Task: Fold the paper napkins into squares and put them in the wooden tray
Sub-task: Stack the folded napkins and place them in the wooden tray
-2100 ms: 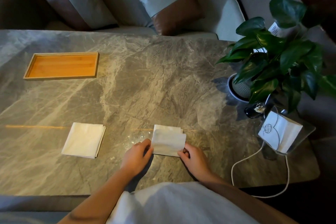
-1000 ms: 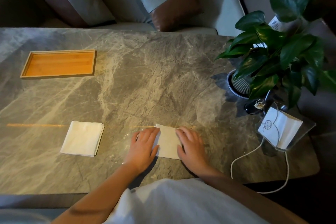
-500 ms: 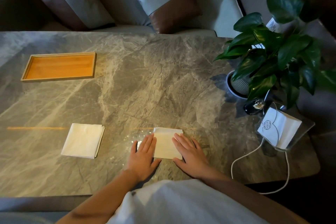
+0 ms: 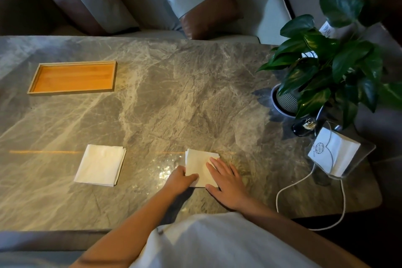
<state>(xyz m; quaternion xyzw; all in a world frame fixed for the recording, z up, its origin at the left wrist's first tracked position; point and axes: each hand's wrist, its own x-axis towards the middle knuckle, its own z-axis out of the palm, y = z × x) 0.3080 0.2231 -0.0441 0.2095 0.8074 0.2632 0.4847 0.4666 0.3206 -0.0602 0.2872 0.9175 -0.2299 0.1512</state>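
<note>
A folded white napkin [image 4: 199, 163] lies on the marble table near the front edge. My left hand [image 4: 180, 180] pinches its lower left edge with curled fingers. My right hand [image 4: 226, 178] lies flat on the napkin's right side, fingers spread, pressing it down. A small stack of white napkins [image 4: 100, 165] rests to the left, untouched. The wooden tray [image 4: 72, 77] sits at the far left of the table with nothing in it.
A potted plant [image 4: 326, 67] stands at the right edge of the marble table [image 4: 174, 98]. A clear holder with white napkins [image 4: 335, 154] and a white cable [image 4: 304, 183] lie at the front right. A sofa with cushions [image 4: 195, 4] runs behind the table.
My left hand went from lying flat on the napkin to gripping its lower left edge. My right hand stayed pressed on the right side. Earlier both hands folded the napkin over.
</note>
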